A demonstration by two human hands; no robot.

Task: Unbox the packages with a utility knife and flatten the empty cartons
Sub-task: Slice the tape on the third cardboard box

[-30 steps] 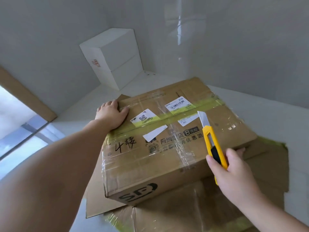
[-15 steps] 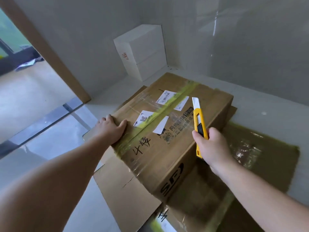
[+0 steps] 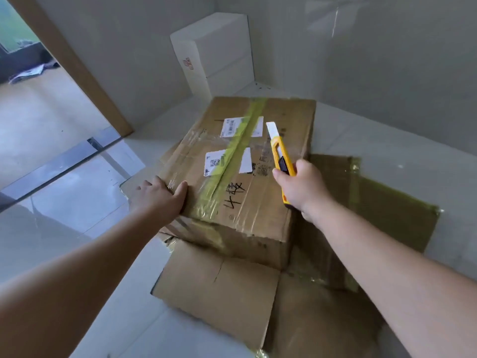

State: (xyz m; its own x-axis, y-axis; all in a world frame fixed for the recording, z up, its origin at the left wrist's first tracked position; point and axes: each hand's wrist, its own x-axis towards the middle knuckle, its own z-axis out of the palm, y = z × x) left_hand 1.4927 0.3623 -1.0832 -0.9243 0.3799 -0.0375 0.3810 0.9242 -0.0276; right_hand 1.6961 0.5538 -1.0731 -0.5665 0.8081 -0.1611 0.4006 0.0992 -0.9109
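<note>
A sealed brown carton (image 3: 278,202) lies on flattened cardboard, its top crossed by a strip of yellow-green tape (image 3: 240,146) and white labels. My left hand (image 3: 160,197) presses flat on the carton's near left corner. My right hand (image 3: 302,188) grips a yellow utility knife (image 3: 280,153) with the blade extended. The blade tip hovers above the carton's top, just right of the tape, pointing away from me.
Flattened cartons (image 3: 222,290) with green tape spread under and to the right of the box (image 3: 395,210). A white box (image 3: 216,52) stands against the wall in the far corner. A doorway with a wooden frame (image 3: 74,68) opens at the left.
The view has swung round so the carton now runs away from me. My left hand slid to the near left corner. The knife stayed raised over the top, near the tape.
</note>
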